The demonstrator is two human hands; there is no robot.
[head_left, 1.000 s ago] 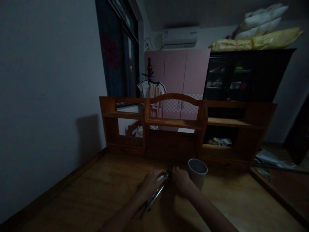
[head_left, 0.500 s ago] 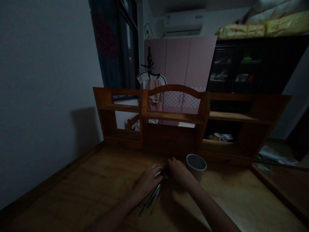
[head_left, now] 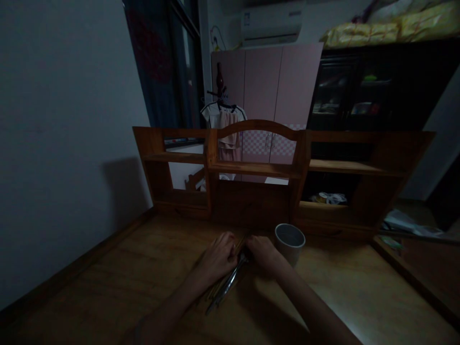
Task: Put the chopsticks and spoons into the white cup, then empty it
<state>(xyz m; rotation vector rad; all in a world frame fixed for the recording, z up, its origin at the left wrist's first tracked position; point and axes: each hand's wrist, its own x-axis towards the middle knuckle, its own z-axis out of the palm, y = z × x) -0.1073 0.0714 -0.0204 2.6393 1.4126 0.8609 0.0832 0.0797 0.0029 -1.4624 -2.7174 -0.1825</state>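
A bundle of thin rods, pens or similar sticks (head_left: pixel 224 286), lies on the wooden desk (head_left: pixel 143 278) in dim light. My left hand (head_left: pixel 217 258) curls over its far end from the left. My right hand (head_left: pixel 264 254) presses in on the same end from the right, fingers closed together. Both hands touch the bundle where their fingertips meet. A pale round cup (head_left: pixel 289 243) stands upright just right of my right hand, close to it without touching.
A wooden shelf unit (head_left: pixel 258 170) stands across the back of the desk, with small items in its lower right bay (head_left: pixel 328 197). A wall runs along the left. Behind are a pink wardrobe (head_left: pixel 273 91), a dark cabinet and hanging clothes.
The view has tipped down slightly. Both hands have stayed at the bundle's far end; my left hand has shifted a little farther over it, and the sticks look more spread.
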